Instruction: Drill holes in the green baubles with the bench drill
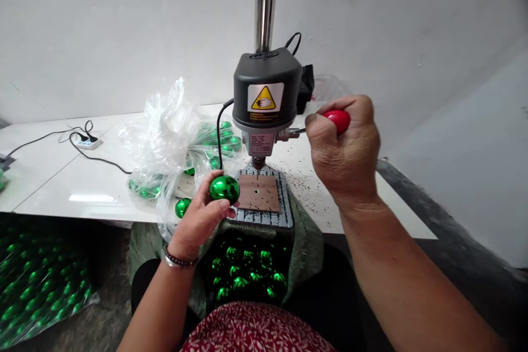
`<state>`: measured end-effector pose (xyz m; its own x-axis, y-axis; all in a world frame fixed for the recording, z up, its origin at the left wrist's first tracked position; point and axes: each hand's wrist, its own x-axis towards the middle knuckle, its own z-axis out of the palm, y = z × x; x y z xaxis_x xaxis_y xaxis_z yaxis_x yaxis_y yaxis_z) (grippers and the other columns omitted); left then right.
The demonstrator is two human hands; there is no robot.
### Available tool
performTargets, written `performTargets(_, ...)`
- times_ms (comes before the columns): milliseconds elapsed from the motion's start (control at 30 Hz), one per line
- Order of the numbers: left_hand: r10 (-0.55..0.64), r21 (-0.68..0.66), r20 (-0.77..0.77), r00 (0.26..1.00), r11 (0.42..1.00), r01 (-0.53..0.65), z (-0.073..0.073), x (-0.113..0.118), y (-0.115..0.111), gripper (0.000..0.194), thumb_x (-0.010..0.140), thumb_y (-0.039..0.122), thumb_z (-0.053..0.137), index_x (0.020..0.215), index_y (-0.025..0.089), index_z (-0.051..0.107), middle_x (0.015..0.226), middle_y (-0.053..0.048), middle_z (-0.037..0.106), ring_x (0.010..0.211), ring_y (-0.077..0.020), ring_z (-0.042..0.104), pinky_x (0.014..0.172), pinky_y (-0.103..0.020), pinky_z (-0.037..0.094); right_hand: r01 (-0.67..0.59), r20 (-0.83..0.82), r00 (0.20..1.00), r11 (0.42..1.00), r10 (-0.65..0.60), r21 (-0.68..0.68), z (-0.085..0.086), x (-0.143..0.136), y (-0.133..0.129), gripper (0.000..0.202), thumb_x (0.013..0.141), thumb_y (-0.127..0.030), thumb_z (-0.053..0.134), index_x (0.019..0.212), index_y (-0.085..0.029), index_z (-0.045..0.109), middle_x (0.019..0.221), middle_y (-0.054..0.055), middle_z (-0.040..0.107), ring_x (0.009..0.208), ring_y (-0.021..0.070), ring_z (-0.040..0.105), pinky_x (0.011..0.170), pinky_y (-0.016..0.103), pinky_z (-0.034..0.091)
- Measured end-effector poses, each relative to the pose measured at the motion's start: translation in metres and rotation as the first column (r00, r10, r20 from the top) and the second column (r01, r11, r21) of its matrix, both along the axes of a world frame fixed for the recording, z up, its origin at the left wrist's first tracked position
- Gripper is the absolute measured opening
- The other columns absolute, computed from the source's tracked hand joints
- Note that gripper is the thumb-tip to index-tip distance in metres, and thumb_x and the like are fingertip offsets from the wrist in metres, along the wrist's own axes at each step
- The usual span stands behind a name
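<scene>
A shiny green Christmas ball (224,189) rests in my left hand (203,212), fingers and thumb closed around it, just left of the drill press base (285,198). My right hand (344,146) is wrapped round the red knob (339,121) of the feed lever, to the right of the drill press head (267,88). Below the head, the drill bit (258,170) points down above a brown board (264,198) with a small hole in it. Dark shavings lie scattered on the board and base.
A clear plastic bag (160,137) with green balls stands left of the press. An open woven sack (307,242) full of balls is below the table edge. Another bag of balls (41,280) lies at lower left. A power strip (87,143) with cords sits on the white table (94,198).
</scene>
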<state>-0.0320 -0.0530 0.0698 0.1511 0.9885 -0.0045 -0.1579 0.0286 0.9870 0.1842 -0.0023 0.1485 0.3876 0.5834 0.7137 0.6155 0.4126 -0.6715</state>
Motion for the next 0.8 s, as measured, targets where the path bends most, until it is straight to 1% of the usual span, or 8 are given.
performTargets(100,-0.03,-0.059,-0.142,0.989,0.998,0.022,-0.029,0.022,0.008,0.066,0.069,0.047,0.067,0.126,0.026,0.042,0.097,-0.004,0.057,0.081,-0.0176,0.06,0.071,-0.033,0.053,0.008,0.012,1.0,1.0,-0.008,-0.003,-0.001,0.001,0.001,0.02,0.078,-0.041,0.051,0.082,-0.021,0.049,0.076,-0.001,0.052,0.064,0.009,0.048,0.057,0.024,0.041)
performTargets(167,0.047,0.029,-0.365,0.93,0.999,-0.039,-0.044,0.031,0.014,0.054,0.069,0.044,0.068,0.116,0.023,0.051,0.103,-0.006,0.056,0.094,-0.021,0.057,0.087,-0.04,0.05,0.006,0.024,1.0,1.0,-0.006,-0.005,0.0,0.002,0.001,0.02,0.079,-0.04,0.051,0.082,-0.021,0.049,0.076,-0.001,0.053,0.063,0.0087,0.048,0.057,0.024,0.042)
performTargets(233,0.127,0.161,-0.55,0.826,0.986,-0.044,-0.052,0.035,0.019,0.047,0.069,0.036,0.069,0.111,0.021,0.056,0.112,-0.008,0.052,0.109,-0.0244,0.052,0.103,-0.044,0.042,0.014,0.041,0.999,1.0,-0.014,-0.017,0.0,0.002,0.001,0.018,0.08,-0.039,0.051,0.083,-0.021,0.049,0.076,-0.001,0.053,0.063,0.0085,0.048,0.058,0.024,0.043)
performTargets(300,0.137,0.207,-0.628,0.766,0.978,-0.004,-0.054,0.034,0.023,0.056,0.07,0.031,0.068,0.122,0.02,0.051,0.118,-0.01,0.051,0.112,-0.0248,0.051,0.106,-0.046,0.038,0.025,0.054,0.998,0.999,-0.023,-0.03,0.0,0.002,0.0,0.017,0.081,-0.038,0.05,0.082,-0.021,0.049,0.077,-0.001,0.053,0.064,0.0085,0.048,0.059,0.024,0.044)
performTargets(367,0.105,0.161,-0.643,0.758,0.987,0.0,-0.051,0.031,0.026,0.071,0.07,0.031,0.068,0.133,0.019,0.037,0.117,-0.01,0.053,0.103,-0.0225,0.056,0.099,-0.044,0.043,0.019,0.056,0.998,0.999,-0.017,-0.028,0.001,0.002,-0.001,0.016,0.081,-0.037,0.05,0.083,-0.021,0.049,0.078,0.0,0.053,0.065,0.0086,0.048,0.059,0.024,0.044)
performTargets(433,0.087,0.11,-0.643,0.761,0.994,-0.021,-0.048,0.028,0.03,0.074,0.07,0.033,0.068,0.133,0.017,0.032,0.11,-0.008,0.056,0.093,-0.0203,0.058,0.092,-0.041,0.046,0.011,0.06,0.998,1.0,-0.009,-0.021,0.001,0.002,-0.001,0.016,0.081,-0.037,0.049,0.083,-0.021,0.048,0.079,0.0,0.053,0.067,0.0088,0.048,0.059,0.024,0.044)
performTargets(600,0.028,0.125,-0.648,0.761,0.99,0.07,-0.046,0.026,0.038,0.045,0.076,0.035,0.062,0.116,0.018,0.05,0.105,-0.006,0.06,0.097,-0.0212,0.058,0.093,-0.04,0.045,0.024,0.075,0.997,0.999,-0.022,-0.023,0.0,0.002,-0.001,0.016,0.083,-0.037,0.048,0.084,-0.021,0.047,0.081,0.0,0.054,0.068,0.0089,0.049,0.059,0.024,0.044)
performTargets(800,0.082,0.241,-0.674,0.734,0.964,0.114,-0.053,0.029,0.052,0.057,0.074,0.03,0.064,0.127,0.015,0.051,0.127,-0.014,0.054,0.122,-0.0274,0.05,0.109,-0.045,0.036,0.023,0.1,0.995,1.0,-0.023,0.002,-0.001,0.003,0.0,0.015,0.086,-0.036,0.048,0.085,-0.021,0.048,0.079,-0.001,0.055,0.067,0.0078,0.05,0.06,0.023,0.045)
